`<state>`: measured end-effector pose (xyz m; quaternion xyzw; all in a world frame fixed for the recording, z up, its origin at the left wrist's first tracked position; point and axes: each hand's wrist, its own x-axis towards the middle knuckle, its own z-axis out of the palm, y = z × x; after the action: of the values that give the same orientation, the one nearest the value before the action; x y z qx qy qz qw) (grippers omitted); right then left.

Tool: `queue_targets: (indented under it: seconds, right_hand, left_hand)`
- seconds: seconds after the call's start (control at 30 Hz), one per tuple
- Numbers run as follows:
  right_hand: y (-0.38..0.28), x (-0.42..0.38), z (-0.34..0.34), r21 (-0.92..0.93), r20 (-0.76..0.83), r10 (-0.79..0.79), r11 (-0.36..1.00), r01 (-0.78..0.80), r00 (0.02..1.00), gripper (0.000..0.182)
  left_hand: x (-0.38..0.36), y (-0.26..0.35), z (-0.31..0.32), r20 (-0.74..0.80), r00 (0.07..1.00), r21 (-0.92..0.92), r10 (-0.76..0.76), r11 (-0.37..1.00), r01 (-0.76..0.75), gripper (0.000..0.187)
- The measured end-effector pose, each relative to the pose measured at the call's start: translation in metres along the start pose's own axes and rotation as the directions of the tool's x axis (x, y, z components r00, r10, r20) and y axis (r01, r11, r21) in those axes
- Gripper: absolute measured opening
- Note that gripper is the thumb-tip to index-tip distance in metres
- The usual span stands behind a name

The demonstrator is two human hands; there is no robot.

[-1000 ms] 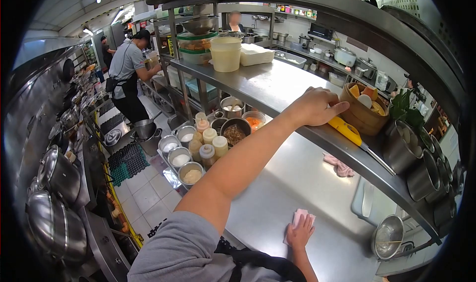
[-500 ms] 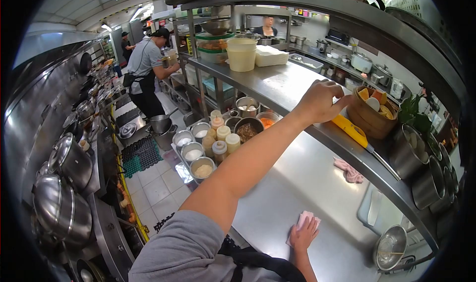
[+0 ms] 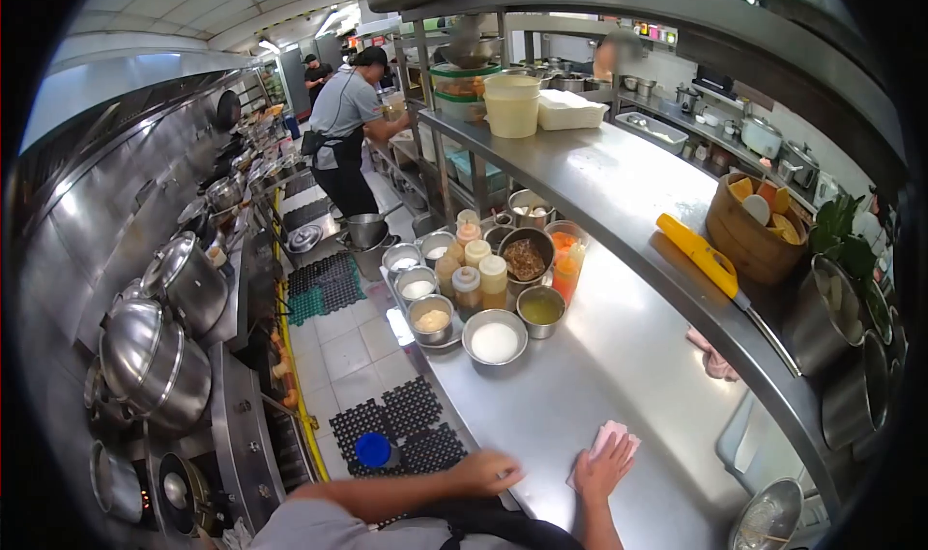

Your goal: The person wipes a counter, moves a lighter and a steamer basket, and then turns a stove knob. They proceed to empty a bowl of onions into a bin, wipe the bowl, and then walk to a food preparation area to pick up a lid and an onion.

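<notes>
My right hand [image 3: 603, 467] lies on a folded pink cloth [image 3: 619, 436] on the steel counter, fingers stretched over it and pressing it down. At the counter's front edge, my left hand [image 3: 486, 474] is closed with its fingers curled, and nothing shows in it. A yellow-handled gas lighter [image 3: 698, 257] with a long metal tube rests on the raised steel shelf, apart from both hands. Ahead of my hands on the counter stand a bowl of white granules [image 3: 495, 341], a pot of greenish liquid [image 3: 540, 310] and several squeeze bottles [image 3: 493, 277].
A wooden tub [image 3: 744, 246] with orange pieces stands on the shelf [image 3: 599, 178]. Steel containers [image 3: 822, 308] hang at the right. Below lie another pink cloth [image 3: 713, 359] and a strainer bowl [image 3: 768, 516]. A co-worker [image 3: 348, 115] stands in the aisle. Large pots [image 3: 155, 366] line the left.
My left hand has come away from the lighter on the shelf, down and back to the counter's front edge. My right hand stays on the cloth. The view has turned left.
</notes>
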<state>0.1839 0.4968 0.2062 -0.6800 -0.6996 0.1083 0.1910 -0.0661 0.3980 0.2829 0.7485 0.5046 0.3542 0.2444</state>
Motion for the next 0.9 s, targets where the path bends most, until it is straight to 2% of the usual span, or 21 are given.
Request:
queue_targets:
  seconds: [0.03, 0.07, 0.1, 0.13, 0.17, 0.2, 0.23, 0.27, 0.33, 0.4, 0.47, 0.53, 0.6, 0.63, 0.67, 0.7, 0.73, 0.8, 0.83, 0.9]
  right_hand:
    - [0.0, 0.001, 0.001, -0.014, -0.005, -0.015, 1.0, 0.015, 1.0, 0.077]
    - [0.0, 0.003, 0.001, -0.029, -0.009, -0.04, 0.999, 0.04, 0.999, 0.077]
    - [-0.001, 0.004, 0.001, -0.043, 0.011, -0.032, 0.999, 0.033, 0.999, 0.078]
    - [-0.002, 0.003, 0.0, -0.049, 0.028, -0.058, 0.997, 0.06, 0.998, 0.078]
    - [-0.004, 0.003, -0.001, -0.047, 0.036, -0.042, 0.998, 0.043, 0.998, 0.076]
    - [-0.008, 0.003, -0.002, -0.047, 0.042, -0.025, 0.998, 0.027, 0.999, 0.075]
    - [-0.013, 0.002, -0.005, -0.055, 0.062, -0.018, 0.998, 0.021, 0.998, 0.074]
    - [-0.013, 0.002, -0.002, -0.075, 0.074, -0.049, 0.996, 0.054, 0.996, 0.074]
    - [-0.01, 0.001, 0.008, -0.108, 0.075, 0.009, 0.994, -0.001, 0.997, 0.073]
    - [-0.026, -0.005, 0.004, -0.149, 0.036, -0.064, 0.986, 0.068, 0.997, 0.075]
    - [-0.052, -0.018, 0.012, -0.178, -0.004, -0.125, 0.976, 0.123, 0.992, 0.077]
    - [-0.084, -0.038, 0.03, 0.015, -0.131, -0.435, 0.897, 0.441, 0.891, 0.071]
    - [-0.143, -0.065, 0.045, 0.268, -0.157, -0.574, 0.759, 0.594, 0.804, 0.064]
    - [-0.173, -0.08, 0.051, 0.372, -0.029, -0.615, 0.725, 0.579, 0.788, 0.062]
    - [-0.202, -0.093, 0.059, 0.474, 0.096, -0.653, 0.693, 0.542, 0.751, 0.059]
    - [-0.227, -0.101, 0.068, 0.572, 0.298, -0.665, 0.699, 0.429, 0.685, 0.056]
    - [-0.248, -0.109, 0.083, 0.638, 0.48, -0.665, 0.712, 0.293, 0.571, 0.053]
    - [-0.268, -0.124, 0.134, 0.552, 0.775, -0.566, 0.823, 0.133, 0.283, 0.05]
    - [-0.277, -0.129, 0.157, 0.547, 0.779, -0.565, 0.825, 0.143, 0.273, 0.05]
    - [-0.297, -0.135, 0.188, 0.5, 0.861, -0.508, 0.828, 0.253, -0.038, 0.053]
  left_hand:
    - [-0.052, -0.031, 0.021, 0.149, 0.968, -0.072, -0.2, 0.974, 0.212, 0.027]
    - [-0.11, -0.059, 0.034, 0.306, 0.875, 0.056, -0.375, 0.925, 0.376, 0.041]
    - [-0.183, -0.106, 0.066, 0.29, 0.871, 0.048, -0.395, 0.916, 0.399, 0.041]
    - [-0.247, -0.147, 0.076, 0.492, 0.63, -0.186, -0.601, 0.634, 0.751, 0.06]
    - [-0.279, -0.147, 0.067, 0.487, 0.376, -0.041, -0.789, 0.409, 0.912, 0.074]
    - [-0.318, -0.158, 0.065, 0.429, 0.149, 0.3, -0.891, 0.296, 0.907, 0.08]
    - [-0.348, -0.176, 0.051, 0.672, -0.027, 0.344, -0.74, 0.279, 0.897, 0.079]
    - [-0.366, -0.182, 0.049, 0.682, -0.018, 0.31, -0.732, 0.267, 0.912, 0.079]
    - [-0.392, -0.195, 0.041, 0.554, 0.033, 0.305, -0.832, 0.24, 0.922, 0.073]
    - [-0.406, -0.207, 0.031, 0.401, 0.071, 0.307, -0.913, 0.207, 0.929, 0.067]
    - [-0.382, -0.221, 0.023, 0.289, 0.101, 0.125, -0.952, 0.142, 0.982, 0.071]
    - [-0.351, -0.228, 0.021, 0.284, 0.229, -0.072, -0.931, 0.218, 0.973, 0.078]
    - [-0.321, -0.231, 0.021, 0.325, 0.258, -0.121, -0.91, 0.231, 0.965, 0.091]
    - [-0.308, -0.229, 0.016, 0.32, 0.265, -0.141, -0.91, 0.23, 0.963, 0.091]
    - [-0.292, -0.221, 0.001, 0.458, 0.364, -0.176, -0.811, 0.319, 0.931, 0.092]
    - [-0.29, -0.22, -0.013, 0.579, 0.447, -0.221, -0.681, 0.397, 0.891, 0.093]
    - [-0.302, -0.238, -0.01, 0.571, 0.45, -0.229, -0.686, 0.394, 0.89, 0.093]
    - [-0.323, -0.259, -0.008, 0.609, 0.507, -0.237, -0.61, 0.47, 0.851, 0.085]
    - [-0.338, -0.261, -0.008, 0.604, 0.512, -0.25, -0.612, 0.464, 0.85, 0.085]
    - [-0.367, -0.231, -0.035, 0.585, 0.456, -0.44, -0.671, 0.21, 0.873, 0.082]
